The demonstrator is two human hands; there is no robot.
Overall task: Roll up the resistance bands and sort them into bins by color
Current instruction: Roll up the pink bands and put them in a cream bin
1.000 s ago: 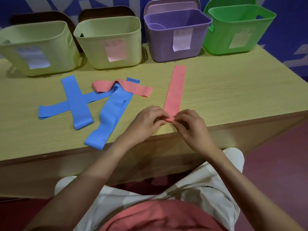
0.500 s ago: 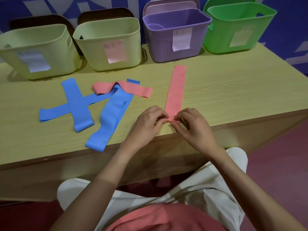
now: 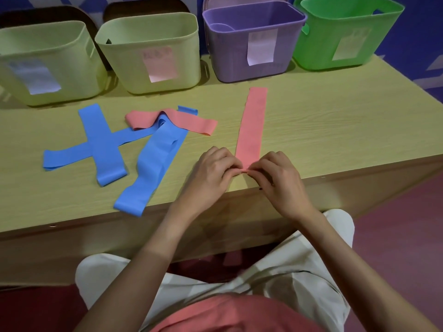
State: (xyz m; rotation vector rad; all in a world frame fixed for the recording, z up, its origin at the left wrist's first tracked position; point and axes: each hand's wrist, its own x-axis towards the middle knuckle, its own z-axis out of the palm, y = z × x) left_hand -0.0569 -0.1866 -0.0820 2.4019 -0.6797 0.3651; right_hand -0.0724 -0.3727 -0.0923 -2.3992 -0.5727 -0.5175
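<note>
Near the desk's (image 3: 335, 130) front edge, the left hand (image 3: 211, 173) and right hand (image 3: 280, 178) meet fingertip to fingertip, both pinching the near end of a straight pink band (image 3: 253, 121) (its far end points toward the purple bin (image 3: 230, 49) at the back edge). Left of the hands, three blue bands (image 3: 153, 161) and another pink band (image 3: 189, 122) lie crossed.

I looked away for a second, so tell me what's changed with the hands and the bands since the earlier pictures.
Very little. The left hand and right hand still pinch the near end of the straight pink band, where they were a second ago; no clear roll shows yet. That band still stretches toward the purple bin. The three blue bands and the other pink band lie as before.
</note>
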